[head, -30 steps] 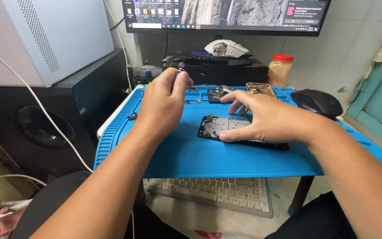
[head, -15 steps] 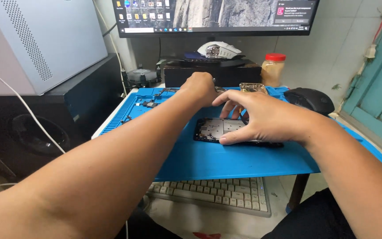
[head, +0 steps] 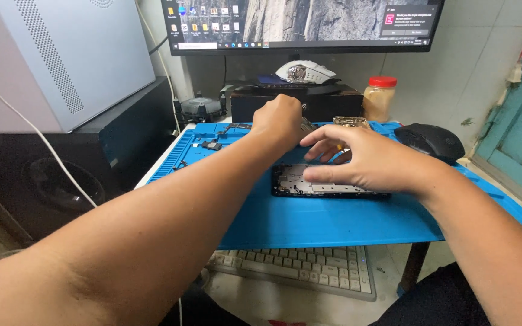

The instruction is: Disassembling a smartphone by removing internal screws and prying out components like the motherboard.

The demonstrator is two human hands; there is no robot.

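Note:
An opened phone [head: 297, 181], back cover off and its inner board showing, lies on the blue work mat [head: 333, 220]. My right hand [head: 364, 163] rests on the phone's right half, thumb across it and fingers spread past its far edge. My left hand [head: 280, 121] reaches over the mat's far side with its fingers curled shut, just beyond the phone. Its palm side is hidden, so I cannot see anything in it. Small loose phone parts [head: 211, 145] lie at the mat's far left.
Monitor [head: 300, 24] at the back, a white mouse [head: 305, 71] on a dark box beneath it. Red-lidded jar [head: 380, 96] and black mouse [head: 430, 140] at right. Grey computer case [head: 67, 57] and black speaker [head: 61, 181] at left. Keyboard [head: 309, 268] below the mat's front edge.
My left hand has moved from over the mat's middle out to its far edge, the arm stretched forward. My right hand has stayed on the phone. The view has shifted slightly.

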